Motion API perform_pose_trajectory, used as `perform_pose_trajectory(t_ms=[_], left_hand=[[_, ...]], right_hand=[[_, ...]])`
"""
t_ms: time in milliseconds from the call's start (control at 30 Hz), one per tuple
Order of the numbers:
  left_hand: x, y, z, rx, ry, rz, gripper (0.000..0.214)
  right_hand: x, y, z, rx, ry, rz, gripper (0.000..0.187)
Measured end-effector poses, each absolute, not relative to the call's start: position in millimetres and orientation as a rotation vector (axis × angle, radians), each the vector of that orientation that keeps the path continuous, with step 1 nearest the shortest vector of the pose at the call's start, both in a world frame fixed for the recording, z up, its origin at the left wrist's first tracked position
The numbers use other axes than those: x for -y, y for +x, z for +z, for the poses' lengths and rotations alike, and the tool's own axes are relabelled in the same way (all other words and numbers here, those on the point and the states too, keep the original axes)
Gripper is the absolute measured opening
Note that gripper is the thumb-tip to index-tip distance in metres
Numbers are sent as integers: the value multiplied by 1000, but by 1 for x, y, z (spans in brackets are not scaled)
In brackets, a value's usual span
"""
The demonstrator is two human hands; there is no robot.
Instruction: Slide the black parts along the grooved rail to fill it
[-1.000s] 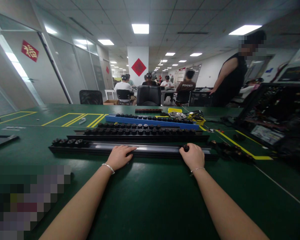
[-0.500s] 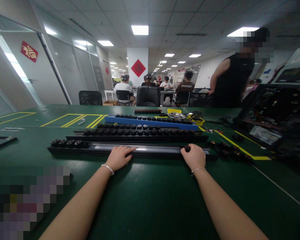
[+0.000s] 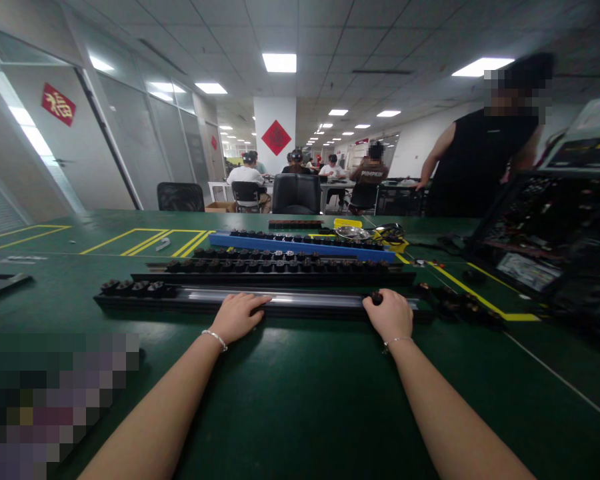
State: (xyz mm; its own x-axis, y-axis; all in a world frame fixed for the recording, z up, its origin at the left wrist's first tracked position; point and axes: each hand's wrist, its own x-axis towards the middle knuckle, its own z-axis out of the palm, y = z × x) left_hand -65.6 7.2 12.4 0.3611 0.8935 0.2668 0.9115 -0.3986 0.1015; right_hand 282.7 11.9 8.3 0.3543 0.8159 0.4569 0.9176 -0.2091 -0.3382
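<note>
A long black rail (image 3: pixel 310 311) with a shiny channel lies across the green table in front of me. Several small black parts with metallic tops (image 3: pixel 140 287) sit in a row at its left end. My left hand (image 3: pixel 239 316) rests on the rail's near side left of the middle, its fingers stretched out over the channel and nothing in them. Near the rail's right end, my right hand (image 3: pixel 391 315) is closed around a small black round part (image 3: pixel 377 298), which sits at the channel. The fingers hide most of that part.
Behind stand a black rail full of parts (image 3: pixel 280 265) and a blue rail (image 3: pixel 305 248). Loose black parts (image 3: pixel 460 305) lie at the right, near an open equipment case (image 3: pixel 525 227). A metal dish (image 3: pixel 353 233) sits farther back. A person in black (image 3: pixel 480 160) stands beyond the table.
My hands and the rail hold nearly the same place. The standing person at the right has shifted slightly rightward and turned.
</note>
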Motion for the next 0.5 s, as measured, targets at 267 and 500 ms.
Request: perform_pose_trajectory(t_ms=[267,500], left_hand=[[-8,-66,11,1672,-2530,-394,39],[-8,-66,12,1665,-2528,-406,39]], right_hand=[[-11,288,10,1473,-2097,-229,25],[-10,289,12,1468,-2114,-218,27]])
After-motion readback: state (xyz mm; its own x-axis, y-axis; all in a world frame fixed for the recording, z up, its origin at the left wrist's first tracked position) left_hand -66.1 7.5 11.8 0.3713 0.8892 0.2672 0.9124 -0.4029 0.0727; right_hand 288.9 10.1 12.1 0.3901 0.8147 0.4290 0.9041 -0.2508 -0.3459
